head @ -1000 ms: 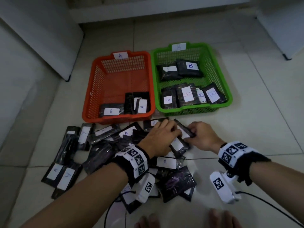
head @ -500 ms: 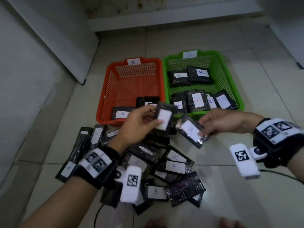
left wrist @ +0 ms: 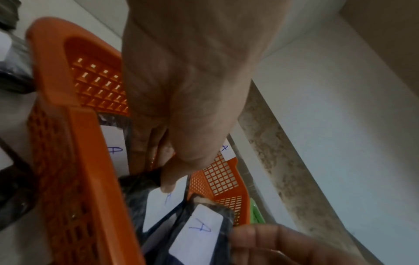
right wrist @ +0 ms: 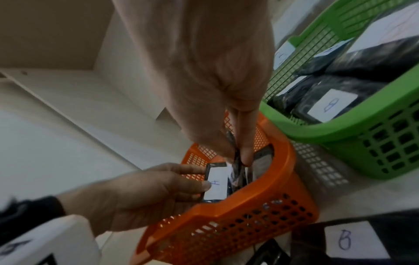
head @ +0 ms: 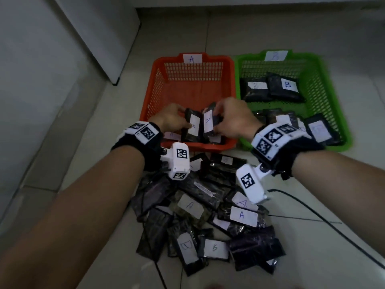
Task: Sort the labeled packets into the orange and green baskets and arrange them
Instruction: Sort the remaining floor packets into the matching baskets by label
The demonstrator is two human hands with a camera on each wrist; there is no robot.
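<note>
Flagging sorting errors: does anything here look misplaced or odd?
Nothing misfiled that can be read. Both hands hold A packets over the orange basket tagged A. The green basket's readable label is B; others are blurred. The floor pile remains jumbled, unsorted.

Bare forearms, black fabric wrist straps on both wrists, white blocks printed with black square-code markers atop the left strap (head: 143,132) and right strap (head: 273,138), white boxy wrist cameras (head: 179,161) hanging beneath, thin black cable (head: 325,222) trailing from the right.

Orange basket (head: 188,94) far half bare; packets (head: 200,130) crowd front.
</note>
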